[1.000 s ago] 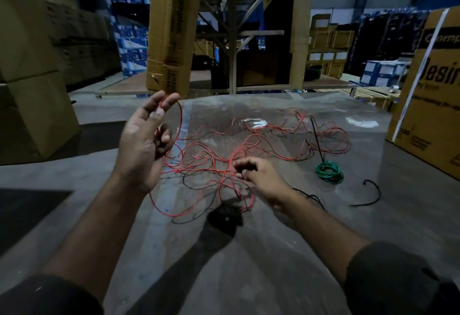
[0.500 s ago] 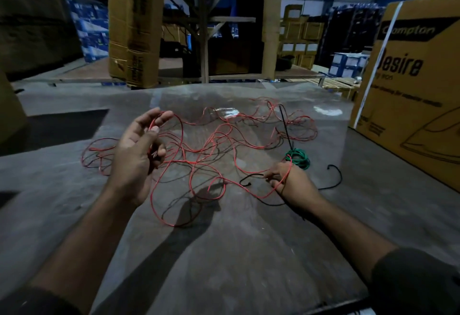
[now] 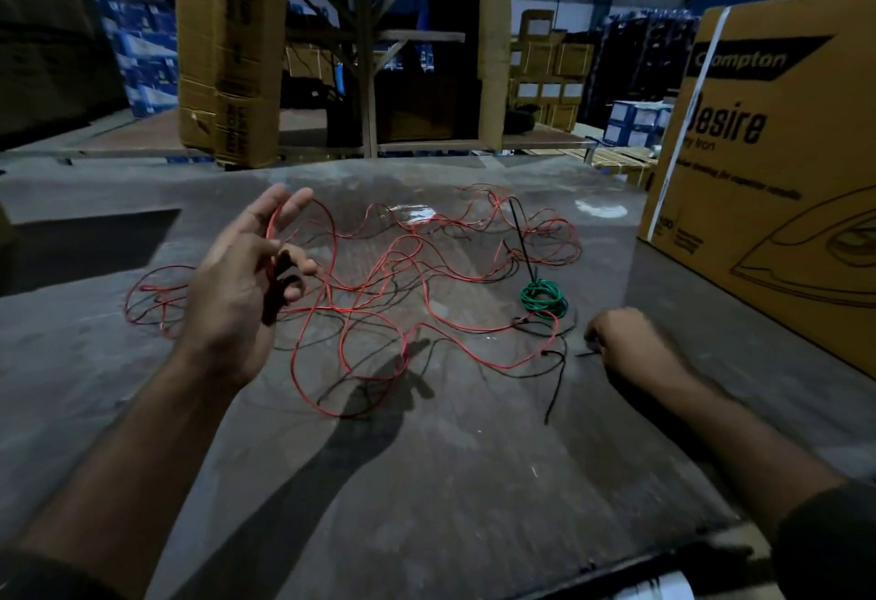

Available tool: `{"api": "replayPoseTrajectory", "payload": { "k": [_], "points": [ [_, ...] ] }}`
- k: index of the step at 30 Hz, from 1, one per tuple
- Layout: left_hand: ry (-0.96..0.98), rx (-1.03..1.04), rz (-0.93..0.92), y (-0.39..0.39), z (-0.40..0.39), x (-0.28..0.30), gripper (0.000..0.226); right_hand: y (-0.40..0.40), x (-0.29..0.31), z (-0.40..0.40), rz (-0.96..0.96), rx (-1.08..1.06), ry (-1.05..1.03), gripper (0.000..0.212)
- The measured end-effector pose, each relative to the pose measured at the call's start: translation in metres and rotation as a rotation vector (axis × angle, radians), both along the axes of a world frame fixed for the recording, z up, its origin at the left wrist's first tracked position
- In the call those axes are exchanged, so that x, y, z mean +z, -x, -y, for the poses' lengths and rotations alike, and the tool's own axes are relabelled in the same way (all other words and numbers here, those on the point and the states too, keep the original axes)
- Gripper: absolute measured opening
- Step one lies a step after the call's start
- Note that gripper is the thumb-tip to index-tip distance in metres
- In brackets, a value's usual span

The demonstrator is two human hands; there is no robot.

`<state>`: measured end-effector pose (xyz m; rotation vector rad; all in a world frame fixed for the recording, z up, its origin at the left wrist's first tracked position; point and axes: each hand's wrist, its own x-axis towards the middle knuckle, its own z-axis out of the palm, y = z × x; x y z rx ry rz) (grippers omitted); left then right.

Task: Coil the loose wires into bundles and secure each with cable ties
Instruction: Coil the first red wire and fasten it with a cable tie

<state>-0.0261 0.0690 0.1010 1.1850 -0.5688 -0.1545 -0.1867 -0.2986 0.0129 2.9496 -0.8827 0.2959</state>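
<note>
A long red wire point(image 3: 426, 267) lies in a loose tangle on the clear plastic sheet point(image 3: 426, 481), mixed with thin black wire point(image 3: 554, 391). My left hand point(image 3: 237, 296) is raised over the tangle's left side, with red loops held between its fingers. A small green coil point(image 3: 542, 298) lies at the right, and a black cable tie point(image 3: 521, 239) sticks up from it. My right hand point(image 3: 630, 343) rests low on the floor just right of the coil, fingers closed on a thin black cable tie whose tip point(image 3: 585, 354) shows at the knuckles.
A large cardboard carton point(image 3: 768, 182) printed "Desire" stands close on the right. A tall cardboard box point(image 3: 227, 54) and a metal rack point(image 3: 369, 78) stand behind the sheet. Stacked boxes point(image 3: 142, 44) fill the back. The concrete floor point(image 3: 71, 362) spreads to the left.
My right hand has let go of the red wire and moved right, past the green coil, onto the black tie on the floor. My left hand still holds the red loops up.
</note>
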Motion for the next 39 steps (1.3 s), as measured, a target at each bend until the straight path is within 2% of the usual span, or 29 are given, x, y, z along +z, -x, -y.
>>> {"api": "replayPoseTrajectory", "payload": {
  "k": [2, 5, 8, 10, 12, 15, 18, 21, 23, 25, 26, 28, 30, 32, 35, 37, 39],
  "points": [
    [-0.055, -0.043, 0.028, 0.008, 0.007, 0.002, 0.047, 0.000, 0.019, -0.029, 0.151, 0.032, 0.017, 0.025],
    [-0.174, -0.129, 0.083, 0.024, 0.020, 0.005, 0.044, -0.010, 0.037, -0.074, 0.576, 0.145, -0.014, 0.021],
    [-0.277, -0.240, 0.159, 0.041, 0.035, 0.008, 0.041, -0.022, 0.050, -0.117, 0.828, 0.416, -0.226, 0.016],
    [-0.313, -0.283, 0.185, 0.050, 0.044, 0.009, 0.041, -0.032, 0.060, -0.142, 0.817, 0.570, -0.475, 0.027],
    [-0.299, -0.286, 0.197, 0.051, 0.050, 0.009, 0.042, -0.042, 0.065, -0.159, 0.777, 0.712, -0.727, 0.026],
    [-0.293, -0.262, 0.190, 0.048, 0.047, 0.009, 0.038, -0.048, 0.064, -0.167, 0.819, 0.734, -0.988, 0.020],
    [-0.420, -0.180, 0.194, 0.040, 0.035, 0.005, 0.022, -0.047, 0.068, -0.164, 0.846, 0.674, -1.032, 0.016],
    [-0.534, -0.291, 0.136, 0.043, 0.022, 0.001, 0.032, -0.048, 0.075, -0.161, 0.856, 0.669, -0.948, 0.013],
    [-0.474, -0.379, 0.047, 0.051, 0.015, 0.005, 0.037, -0.053, 0.076, -0.163, 0.877, 0.651, -0.896, 0.015],
    [-0.236, -0.448, -0.121, 0.061, 0.008, 0.015, 0.035, -0.059, 0.074, -0.170, 0.901, 0.646, -0.966, 0.023],
    [-0.083, -0.481, -0.189, 0.066, 0.005, 0.022, 0.032, -0.063, 0.072, -0.175, 0.895, 0.649, -1.017, 0.029],
    [0.152, -0.463, -0.210, 0.068, 0.001, 0.030, 0.025, -0.068, 0.066, -0.185, 0.795, 0.656, -1.051, 0.037],
    [0.252, -0.387, -0.150, 0.061, 0.000, 0.035, 0.030, -0.070, 0.060, -0.196, 0.603, 0.652, -1.044, 0.038],
    [0.316, -0.326, -0.126, 0.052, 0.004, 0.037, 0.037, -0.066, 0.055, -0.205, 0.430, 0.637, -1.020, 0.035],
    [0.386, -0.266, -0.145, 0.037, 0.008, 0.036, 0.042, -0.053, 0.052, -0.214, 0.304, 0.720, -0.876, 0.037],
    [0.360, -0.192, -0.107, 0.026, 0.012, 0.031, 0.039, -0.043, 0.051, -0.218, 0.192, 0.785, -0.726, 0.029],
    [0.257, -0.095, -0.014, 0.017, 0.014, 0.025, 0.039, -0.038, 0.050, -0.220, 0.076, 0.827, -0.596, 0.022]
  ]
}}
